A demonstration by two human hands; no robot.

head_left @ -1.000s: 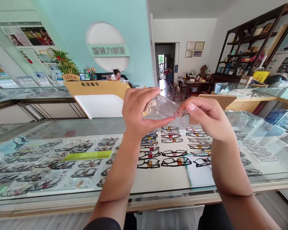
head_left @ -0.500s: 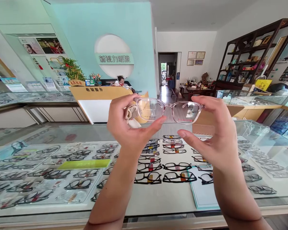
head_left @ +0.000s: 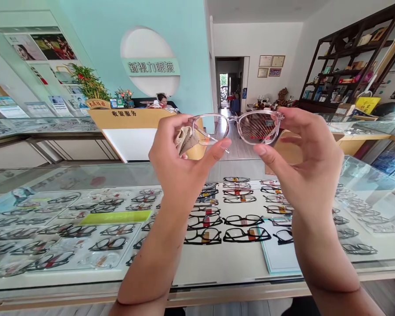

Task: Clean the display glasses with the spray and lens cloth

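Up it is held, near the centre of the frame: a pair of clear, faintly pinkish, full-rimmed plastic eyeglasses (head_left: pixel 233 118), nearly level and well above the counter. Softly rounded rims are seen, joined by a slim see-through bridge. The lens on the left is mostly clear, crossed by a slanting transparent temple arm (head_left: pixel 213 138) whose tip is shown just below the rim. The lens on the right is filled with dark diagonal stripes, and small red marks (head_left: pixel 261 137), too small to be read, are carried along its lower part.

The left end is pinched by the bare left hand (head_left: pixel 177 173), fingers at the hinge, thumb laid at the lower rim; a crumpled beige cloth (head_left: pixel 186 139) is tucked in that same grip. The opposite hinge is gripped by the fingers of the bare right hand (head_left: pixel 311 162), its thumb brought to the lower rim; whether that thumb is pressed on the rim cannot be told.

Below, the lower half is filled by a long glass-topped display counter (head_left: pixel 217 263), where rows of black-framed spectacles (head_left: pixel 246 235) are laid out, with a flat lime-green strip (head_left: pixel 115 217) at centre left. At upper left, a yellow-and-white reception desk (head_left: pixel 118 140) is seen, a seated person (head_left: pixel 163 102) behind it; the upper right is taken by a dark wooden open shelf (head_left: pixel 319 57).
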